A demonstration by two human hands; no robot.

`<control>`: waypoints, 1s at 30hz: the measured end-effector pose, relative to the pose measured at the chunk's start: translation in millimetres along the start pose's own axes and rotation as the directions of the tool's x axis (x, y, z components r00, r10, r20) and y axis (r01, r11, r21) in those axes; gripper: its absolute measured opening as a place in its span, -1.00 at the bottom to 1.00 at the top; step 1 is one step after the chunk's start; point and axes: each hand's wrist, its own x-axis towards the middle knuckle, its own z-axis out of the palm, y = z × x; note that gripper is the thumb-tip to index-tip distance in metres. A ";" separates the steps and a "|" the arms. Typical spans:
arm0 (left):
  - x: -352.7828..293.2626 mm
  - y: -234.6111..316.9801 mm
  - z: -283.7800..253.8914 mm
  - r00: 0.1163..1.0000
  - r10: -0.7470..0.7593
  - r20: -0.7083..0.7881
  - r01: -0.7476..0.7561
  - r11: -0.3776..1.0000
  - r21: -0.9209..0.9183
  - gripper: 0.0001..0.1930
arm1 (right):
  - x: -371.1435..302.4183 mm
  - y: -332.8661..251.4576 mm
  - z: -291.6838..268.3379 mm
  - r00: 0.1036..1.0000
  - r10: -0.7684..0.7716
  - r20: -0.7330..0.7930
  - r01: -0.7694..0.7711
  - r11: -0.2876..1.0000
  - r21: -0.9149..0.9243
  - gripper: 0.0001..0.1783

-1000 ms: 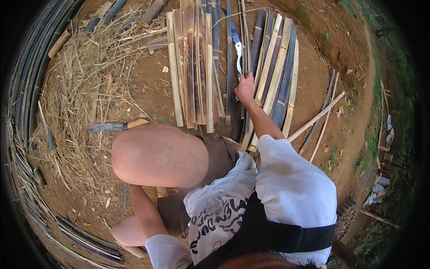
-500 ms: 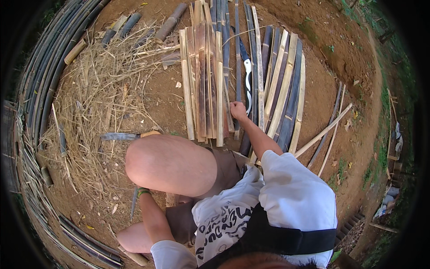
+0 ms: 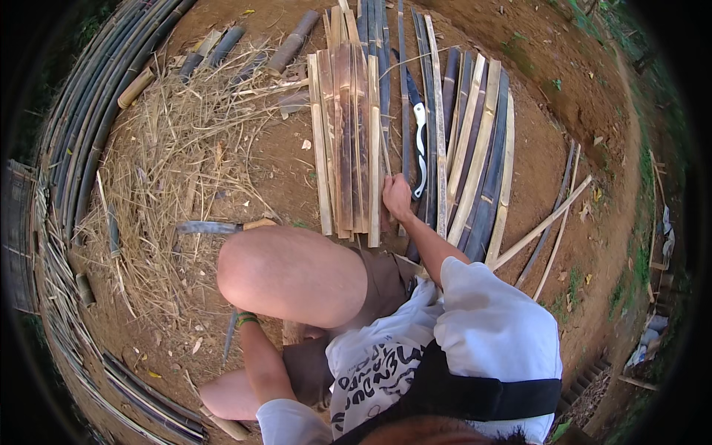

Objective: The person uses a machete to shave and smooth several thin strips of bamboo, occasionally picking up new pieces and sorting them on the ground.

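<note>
My right hand (image 3: pixel 397 194) is closed at the right edge of a pile of split bamboo strips (image 3: pixel 348 148), its fingers around a narrow bamboo strip (image 3: pixel 385 152). Just right of it lies a saw with a white-and-black handle (image 3: pixel 420 141) and a dark blade. My left forearm (image 3: pixel 259 356), with a green wristband, reaches under my raised knee, which hides the fingers. Close to that wrist, a narrow grey blade (image 3: pixel 228 337) points down. Beyond the knee, a machete (image 3: pixel 211 227) with a wooden handle rests on the ground.
More split bamboo (image 3: pixel 486 163) fans out at the right. Dry shavings (image 3: pixel 178 148) cover the ground at the left, with long dark bamboo poles (image 3: pixel 89 133) beyond. Short bamboo pieces (image 3: pixel 293 41) lie at the far side. Loose poles (image 3: pixel 545 219) lie at the right.
My right hand has shifted slightly left and toward me, from beside a dark strip to the narrow strip at the pile's edge. The whole view has moved a little.
</note>
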 end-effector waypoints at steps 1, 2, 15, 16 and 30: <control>0.5 0.3 1.8 1.000 -0.003 0.002 0.003 1.000 -0.003 -0.62 | -4.8 -3.2 1.6 0.999 -0.028 -0.033 0.027 1.000 -0.005 -0.66; -1.4 0.1 3.9 1.000 -0.006 0.008 0.006 1.000 -0.002 -0.62 | -8.1 -6.5 3.2 0.998 -0.031 -0.051 0.032 0.999 0.009 -0.68; -12.8 5.3 43.9 0.995 -0.006 0.099 0.007 1.000 -0.003 -0.62 | -35.7 -77.0 6.6 0.976 -0.217 0.014 0.217 0.976 0.035 -0.72; -16.9 6.7 43.3 0.994 -0.009 0.105 0.009 1.000 0.000 -0.62 | -37.7 -75.3 10.9 0.975 -0.219 -0.024 0.220 0.974 0.062 -0.69; -18.5 15.1 55.0 0.987 0.018 0.158 -0.016 1.000 -0.013 -0.62 | 3.4 -32.6 -29.4 0.997 0.054 -0.058 -0.053 0.998 0.027 -0.54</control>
